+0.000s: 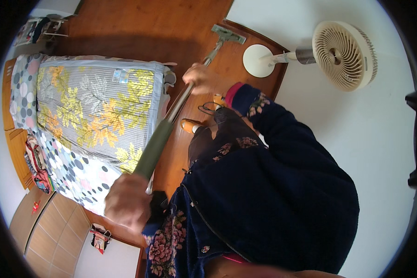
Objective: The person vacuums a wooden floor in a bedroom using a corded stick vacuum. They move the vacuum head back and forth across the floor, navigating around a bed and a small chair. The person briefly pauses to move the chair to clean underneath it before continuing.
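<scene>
Before me a long-handled flat mop [154,147] slants across the view. My left hand [128,203], slightly blurred, is wrapped around the top end of its green grip, close to my body. Farther down, my right hand [197,78] closes around the metal pole. The mop's flat grey-green head [228,34] rests on the wooden floor [139,17], near the skirting board. My right sleeve [248,100] is dark blue with a flower pattern. Both of my feet, in orange slippers [191,125], stand on the floor below the pole.
A standing fan [344,55] is by the wall, its round white base [258,60] right of the mop head. A bed [93,104] with a leaf-patterned mat fills the left. Beyond it are a wooden cabinet [54,226], a bag [100,238] and a small rack [57,29].
</scene>
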A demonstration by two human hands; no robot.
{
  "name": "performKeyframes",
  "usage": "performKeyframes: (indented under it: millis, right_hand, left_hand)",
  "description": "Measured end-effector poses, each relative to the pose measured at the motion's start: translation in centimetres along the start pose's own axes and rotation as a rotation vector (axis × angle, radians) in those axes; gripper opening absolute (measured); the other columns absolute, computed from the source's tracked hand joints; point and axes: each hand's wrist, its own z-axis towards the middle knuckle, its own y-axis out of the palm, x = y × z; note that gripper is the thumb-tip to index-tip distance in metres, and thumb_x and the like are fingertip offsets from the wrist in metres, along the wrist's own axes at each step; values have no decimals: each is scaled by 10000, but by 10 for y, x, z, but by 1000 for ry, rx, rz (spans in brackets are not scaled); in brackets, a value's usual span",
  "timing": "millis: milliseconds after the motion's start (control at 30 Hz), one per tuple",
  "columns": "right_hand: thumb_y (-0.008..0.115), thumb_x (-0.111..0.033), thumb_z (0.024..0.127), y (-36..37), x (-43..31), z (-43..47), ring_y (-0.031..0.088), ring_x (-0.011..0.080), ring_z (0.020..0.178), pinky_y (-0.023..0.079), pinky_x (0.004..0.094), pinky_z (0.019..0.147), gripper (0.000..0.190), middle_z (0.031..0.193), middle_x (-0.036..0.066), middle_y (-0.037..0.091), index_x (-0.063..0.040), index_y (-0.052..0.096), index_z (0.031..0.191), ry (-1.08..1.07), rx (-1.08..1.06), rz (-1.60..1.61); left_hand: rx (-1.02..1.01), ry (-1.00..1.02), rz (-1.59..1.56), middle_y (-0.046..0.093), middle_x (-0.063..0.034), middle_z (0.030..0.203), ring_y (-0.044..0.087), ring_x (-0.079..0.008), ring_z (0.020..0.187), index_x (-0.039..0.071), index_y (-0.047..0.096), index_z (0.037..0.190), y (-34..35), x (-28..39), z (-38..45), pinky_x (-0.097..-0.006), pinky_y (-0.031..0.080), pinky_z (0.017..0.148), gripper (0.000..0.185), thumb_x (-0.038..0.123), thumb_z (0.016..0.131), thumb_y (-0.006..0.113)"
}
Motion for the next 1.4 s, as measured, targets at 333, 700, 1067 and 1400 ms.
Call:
performKeyframes:
  millis: [333, 700, 1067, 1400]
  right_hand:
    - [722, -153, 599, 24, -24, -12, 618, 361, 654, 459, 472, 590, 182, 620, 137, 582, -77, 558, 608, 7, 63, 260]
    - [743, -243, 624, -16, -13, -24, 598, 358, 667, 427, 458, 629, 244, 635, 133, 557, -81, 562, 652, -76, 33, 260]
    - [726, -166, 628, 34, 31, -60, 611, 274, 748, 407, 408, 707, 202, 679, 49, 586, -136, 532, 676, 32, 42, 90]
    - [691, -249, 718, 167, -116, -43, 576, 251, 670, 384, 382, 675, 201, 629, 36, 543, -134, 537, 661, -149, -48, 167]
  left_hand:
    - [91, 87, 56, 478, -7, 545, 509, -139, 415, 47, 609, 852, 21, 30, 11, -288, 449, 452, 108, 0, 758, 586]
    - [178, 41, 21, 507, 8, 525, 529, -135, 417, 73, 619, 770, 37, 42, 13, -306, 480, 493, 41, 86, 809, 623]
    - [212, -137, -146, 514, -56, 516, 474, -196, 396, 6, 575, 755, 37, -10, -55, -372, 447, 476, 95, -27, 673, 541]
    - [416, -124, 106, 436, 21, 505, 447, -117, 386, 89, 553, 729, -43, 138, -140, -259, 385, 445, 221, -52, 559, 535]
